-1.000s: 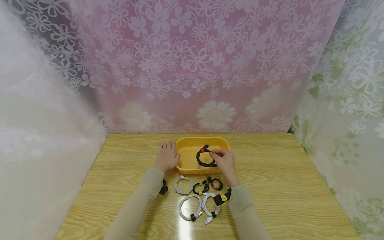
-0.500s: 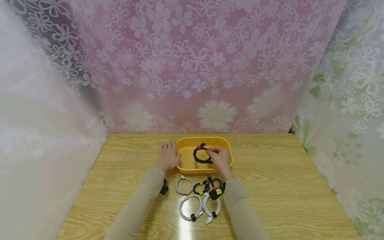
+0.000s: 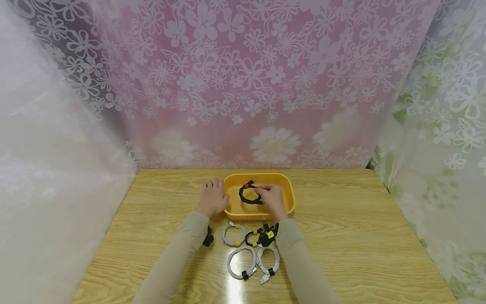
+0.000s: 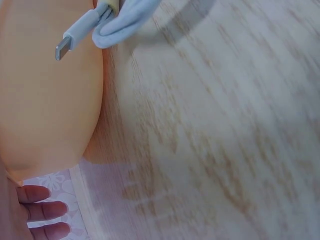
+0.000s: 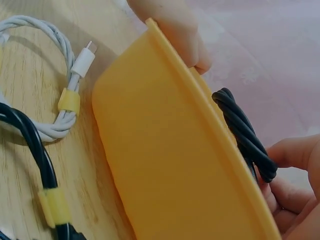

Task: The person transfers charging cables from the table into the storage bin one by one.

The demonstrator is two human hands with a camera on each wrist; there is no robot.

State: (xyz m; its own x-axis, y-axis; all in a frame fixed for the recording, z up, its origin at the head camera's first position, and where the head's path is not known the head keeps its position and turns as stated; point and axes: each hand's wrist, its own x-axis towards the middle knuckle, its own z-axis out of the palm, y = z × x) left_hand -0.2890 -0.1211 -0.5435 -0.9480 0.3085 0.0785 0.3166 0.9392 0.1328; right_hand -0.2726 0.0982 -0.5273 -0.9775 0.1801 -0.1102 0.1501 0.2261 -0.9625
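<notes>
A yellow plastic bin (image 3: pixel 248 217) stands toward the back of the table. My left hand (image 3: pixel 212 197) holds its left end, thumb hooked over the rim and fingers outside; three fingertips (image 4: pixel 47 211) show beyond the bin in the left wrist view. Between thumb and fingers my right hand (image 3: pixel 271 199) pinches a coiled black cable (image 3: pixel 243 198) bound with a red tie. In the head view the coil overlaps the bin's inside; the right wrist view shows its twisted strands (image 5: pixel 245 132) at the far side of the rim.
In front of the bin lie a white coiled cable with yellow ties (image 3: pixel 237 243), a black one with a yellow tie (image 3: pixel 254 244), and two larger white coils with black ties (image 3: pixel 244 275). A black wrist camera (image 3: pixel 267 237) partly covers the black coils. Floral curtains (image 3: pixel 243 84) surround the table.
My right hand has moved left with the black cable, further over the middle of the bin. My left hand stays at the bin's left end.
</notes>
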